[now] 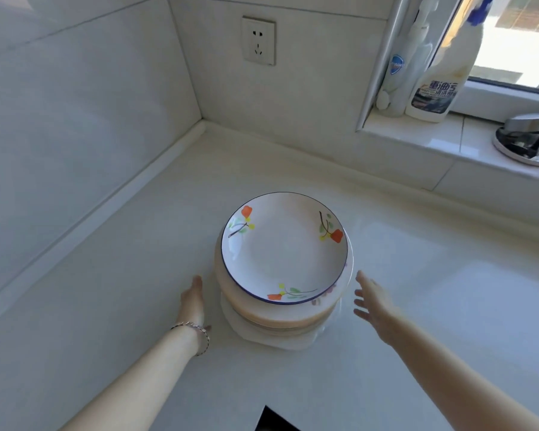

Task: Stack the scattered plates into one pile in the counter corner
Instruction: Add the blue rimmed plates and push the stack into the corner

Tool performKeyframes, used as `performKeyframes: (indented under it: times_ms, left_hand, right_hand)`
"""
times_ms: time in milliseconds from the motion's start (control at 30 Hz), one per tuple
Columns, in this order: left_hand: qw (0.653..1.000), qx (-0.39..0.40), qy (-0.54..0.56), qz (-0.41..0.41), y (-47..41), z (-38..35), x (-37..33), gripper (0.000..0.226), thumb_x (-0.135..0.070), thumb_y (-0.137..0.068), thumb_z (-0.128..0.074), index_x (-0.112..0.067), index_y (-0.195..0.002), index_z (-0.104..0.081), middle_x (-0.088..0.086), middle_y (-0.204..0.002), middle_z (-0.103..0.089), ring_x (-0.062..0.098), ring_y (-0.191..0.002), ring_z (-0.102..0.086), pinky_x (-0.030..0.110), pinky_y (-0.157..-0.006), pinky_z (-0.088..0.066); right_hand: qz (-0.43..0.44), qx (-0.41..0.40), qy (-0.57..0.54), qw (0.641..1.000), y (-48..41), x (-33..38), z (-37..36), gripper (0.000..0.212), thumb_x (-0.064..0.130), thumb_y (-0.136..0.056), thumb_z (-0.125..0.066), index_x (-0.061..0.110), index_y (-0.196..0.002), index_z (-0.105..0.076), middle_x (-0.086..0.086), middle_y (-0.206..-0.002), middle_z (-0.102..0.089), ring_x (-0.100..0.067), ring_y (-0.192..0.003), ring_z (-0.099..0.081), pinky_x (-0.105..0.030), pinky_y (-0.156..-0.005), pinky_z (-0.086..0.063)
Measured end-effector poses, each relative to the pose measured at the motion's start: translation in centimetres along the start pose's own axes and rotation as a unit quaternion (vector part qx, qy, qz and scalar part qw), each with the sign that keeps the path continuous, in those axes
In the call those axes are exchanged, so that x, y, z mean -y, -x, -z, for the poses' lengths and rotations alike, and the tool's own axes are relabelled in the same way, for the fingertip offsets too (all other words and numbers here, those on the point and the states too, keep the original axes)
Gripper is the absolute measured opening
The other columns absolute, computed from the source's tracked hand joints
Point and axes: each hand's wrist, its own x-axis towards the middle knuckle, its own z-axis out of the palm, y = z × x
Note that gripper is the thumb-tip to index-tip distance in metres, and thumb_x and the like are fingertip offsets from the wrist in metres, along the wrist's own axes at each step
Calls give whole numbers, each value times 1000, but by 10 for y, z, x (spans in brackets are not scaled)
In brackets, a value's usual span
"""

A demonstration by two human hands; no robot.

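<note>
A pile of plates [280, 318] stands on the white counter [137, 290], a little out from the corner. Its top plate [283, 248] is white with a blue rim and orange flowers. Beige and white plates lie under it, the lowest one white and angular. My left hand [193, 301] is just left of the pile, fingers straight, close to the plates' edge but holding nothing. My right hand [375, 303] hovers just right of the pile with fingers spread, apart from it.
Tiled walls meet at the counter corner [203, 121] beyond the pile. A wall socket [259, 40] sits above. Two cleaner bottles [433, 82] and a small dish with metal items [528, 141] stand on the window sill at right. A dark edge [271, 419] shows at the bottom.
</note>
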Motion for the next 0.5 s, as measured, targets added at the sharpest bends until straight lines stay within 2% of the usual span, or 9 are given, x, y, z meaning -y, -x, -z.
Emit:
performKeyframes:
  times_ms: [33,100,200,233,300,367,433,467,500]
  left_hand:
    - [998,23,-1,57,-2,0,7,61,-57,-89,-38,-16,-134,-42,12,-130,-48,31,-118,-48,47,-94,-42]
    - [987,92,23,131,-2,-2,16,66,-59,-89,-39,-9,-131,-43,17,-120,-54,33,-111,-52,50,-101,-37]
    - [980,115,47,155,2,-9,19,66,-69,-81,-42,-6,-98,-55,12,-85,-58,27,-81,-55,44,-84,-42]
    - [979,113,51,160,2,-10,19,66,-71,-79,-43,-8,-94,-55,11,-82,-57,26,-78,-54,41,-77,-41]
    - [974,117,81,175,1,-13,19,73,-72,-77,-44,-11,-114,-56,13,-107,-62,28,-98,-57,45,-85,-42]
    - [963,128,128,202,6,-17,19,72,-69,-80,-43,-20,-132,-51,10,-146,-44,28,-112,-55,46,-95,-39]
    - [951,168,160,205,18,-25,14,33,-57,-88,-38,-48,-117,-52,0,-154,-25,16,-92,-61,31,-73,-50]
    - [941,192,183,211,23,-29,13,23,-50,-91,-36,-57,-111,-44,1,-149,-37,13,-86,-63,24,-56,-52]
    - [933,204,200,220,24,-32,13,19,-47,-91,-37,-58,-103,-46,0,-131,-60,8,-84,-66,23,-48,-52]
  right_hand:
    - [-39,30,-28,998,-3,-5,-4,45,44,-95,-38,13,-127,-46,-16,-128,-47,-30,-111,-49,-41,-100,-42]
    - [-77,82,-59,992,-8,-14,-13,46,48,-91,-45,15,-124,-49,-11,-124,-47,-26,-103,-50,-37,-91,-43]
    - [-87,86,-76,990,-12,-20,-22,47,53,-82,-53,17,-111,-50,-8,-119,-50,-26,-95,-51,-35,-83,-42]
    - [-86,84,-91,989,-13,-21,-23,42,51,-84,-52,15,-106,-52,-7,-111,-54,-26,-91,-53,-35,-82,-43]
    - [-84,87,-133,984,-14,-19,-24,31,43,-91,-47,14,-93,-59,-7,-91,-60,-25,-80,-56,-33,-75,-47]
    - [-77,89,-150,982,-14,-19,-25,28,39,-93,-44,16,-87,-60,-9,-85,-60,-25,-77,-56,-33,-71,-48]
    - [-67,92,-152,982,-15,-21,-26,28,38,-95,-43,16,-91,-60,-9,-87,-60,-26,-80,-57,-34,-71,-49]
    - [-63,91,-146,983,-17,-22,-25,27,36,-95,-42,15,-93,-60,-9,-88,-60,-27,-81,-57,-35,-71,-49]
    - [-61,86,-140,985,-19,-23,-25,27,34,-95,-41,15,-94,-59,-9,-88,-59,-28,-80,-57,-36,-71,-49]
